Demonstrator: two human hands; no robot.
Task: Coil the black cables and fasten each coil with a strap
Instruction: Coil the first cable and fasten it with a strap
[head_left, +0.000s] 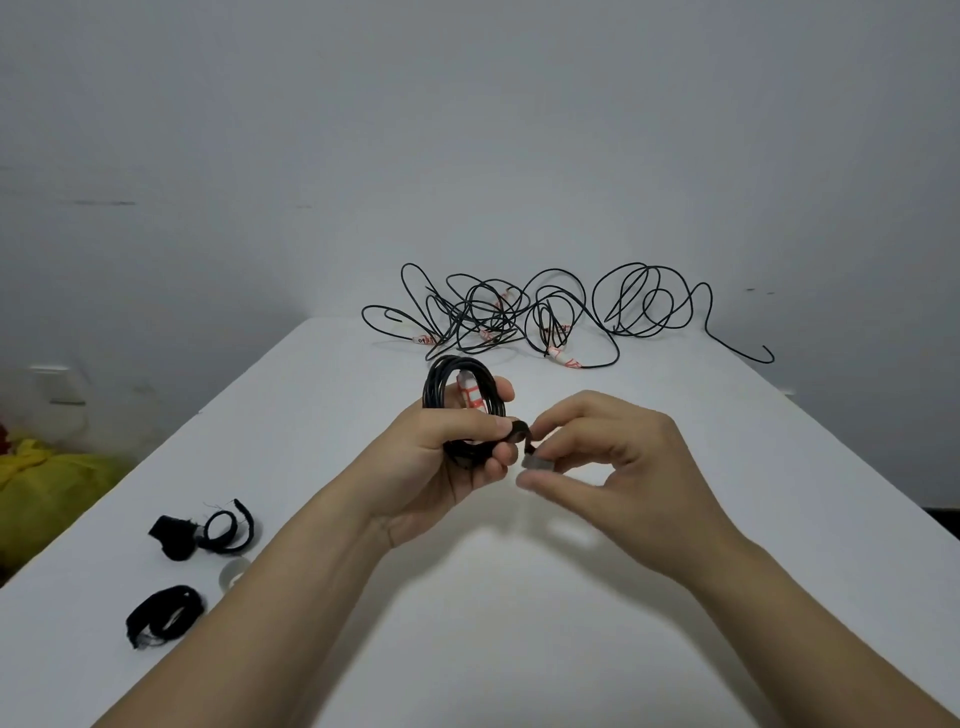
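Left hand (447, 457) was raised above the worktop (519, 623), fingers curled round the cable coil (457, 395). Right hand (597, 447) pinched the strap (522, 434) end at the coil. Loose cables (519, 312) tangled at the far edge; spare straps (202, 530) lay left.

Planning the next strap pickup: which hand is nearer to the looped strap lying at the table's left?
Left. The left hand, gripping the cable coil, is up and right of the looped strap; the right hand, pinching the fastening strap, lies farther right, beyond the left hand.

Left hand (441, 460), right hand (615, 447) bare; forearms bare up to frame edge
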